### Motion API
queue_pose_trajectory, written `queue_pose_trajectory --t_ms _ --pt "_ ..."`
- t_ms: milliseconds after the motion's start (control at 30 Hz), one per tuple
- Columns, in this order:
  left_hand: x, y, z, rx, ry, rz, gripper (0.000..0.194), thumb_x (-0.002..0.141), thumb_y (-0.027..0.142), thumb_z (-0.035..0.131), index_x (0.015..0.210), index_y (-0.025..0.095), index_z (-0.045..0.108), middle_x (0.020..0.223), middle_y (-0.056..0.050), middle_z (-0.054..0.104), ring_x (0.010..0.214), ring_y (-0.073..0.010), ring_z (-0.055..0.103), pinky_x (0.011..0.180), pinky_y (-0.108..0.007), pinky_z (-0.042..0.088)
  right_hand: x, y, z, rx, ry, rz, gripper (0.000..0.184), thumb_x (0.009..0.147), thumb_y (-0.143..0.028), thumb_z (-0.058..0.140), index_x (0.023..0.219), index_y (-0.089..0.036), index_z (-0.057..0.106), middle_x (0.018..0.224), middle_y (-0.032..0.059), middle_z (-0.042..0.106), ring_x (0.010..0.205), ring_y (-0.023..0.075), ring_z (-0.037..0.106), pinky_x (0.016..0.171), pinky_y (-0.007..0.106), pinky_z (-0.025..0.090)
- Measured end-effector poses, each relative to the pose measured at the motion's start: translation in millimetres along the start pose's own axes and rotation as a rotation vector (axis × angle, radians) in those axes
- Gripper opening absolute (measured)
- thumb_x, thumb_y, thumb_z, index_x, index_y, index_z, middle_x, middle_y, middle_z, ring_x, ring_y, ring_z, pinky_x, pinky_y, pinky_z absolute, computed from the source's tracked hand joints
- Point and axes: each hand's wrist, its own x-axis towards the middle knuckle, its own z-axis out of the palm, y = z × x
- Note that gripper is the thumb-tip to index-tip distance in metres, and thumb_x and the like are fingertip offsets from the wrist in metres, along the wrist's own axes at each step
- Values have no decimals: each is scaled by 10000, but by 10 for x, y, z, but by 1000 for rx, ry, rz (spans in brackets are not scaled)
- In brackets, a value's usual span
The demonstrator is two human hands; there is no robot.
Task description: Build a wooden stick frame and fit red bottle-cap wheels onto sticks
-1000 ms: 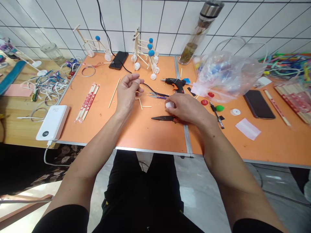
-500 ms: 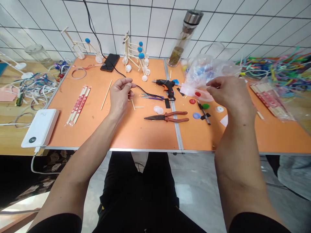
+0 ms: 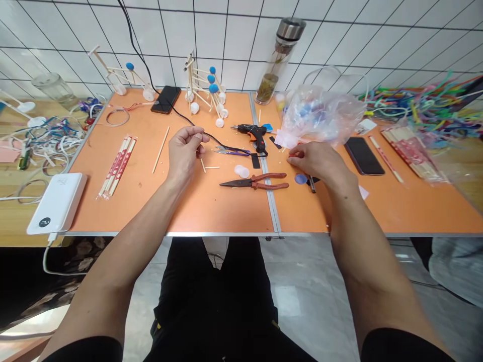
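Note:
My left hand (image 3: pixel 184 151) hovers over the orange table (image 3: pixel 211 211) with its fingers curled in a pinch; what they hold is too small to name. It sits beside a black cable (image 3: pixel 211 137) and short wooden stick pieces (image 3: pixel 206 166). Lying low on the table, my right hand (image 3: pixel 319 160) has its fingertips closed on a small red cap (image 3: pixel 294 157) near the mouth of a clear plastic bag (image 3: pixel 320 115) of coloured caps. A blue cap (image 3: pixel 301 178) lies just below that hand. Red-handled pliers (image 3: pixel 256 181) and two white caps (image 3: pixel 240 171) lie between my hands.
A black glue gun (image 3: pixel 252 131) and purple snips (image 3: pixel 232 150) lie behind the pliers. Stick models (image 3: pixel 206 85) and a glass bottle (image 3: pixel 279 60) stand by the tiled wall. Chopstick packets (image 3: pixel 116 166), a power bank (image 3: pixel 56 201), a phone (image 3: pixel 364 155) and pipe cleaners (image 3: pixel 426 100) lie around.
My right hand left the white caps by the pliers, rose to the plastic bag, then came down onto the red cap. My left hand stayed pinched in place.

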Motion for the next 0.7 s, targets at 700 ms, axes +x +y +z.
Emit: queue_pose_trajectory --t_ms 700 --pt "-360 -231 151 407 -571 478 205 980 220 793 1079 296 956 964 -58 802 934 -231 726 930 -361 566 -523 -1446 273 1214 -399 -184 445 846 -622 986 976 -275 738 729 -21 738 550 135 582 478 275 414"
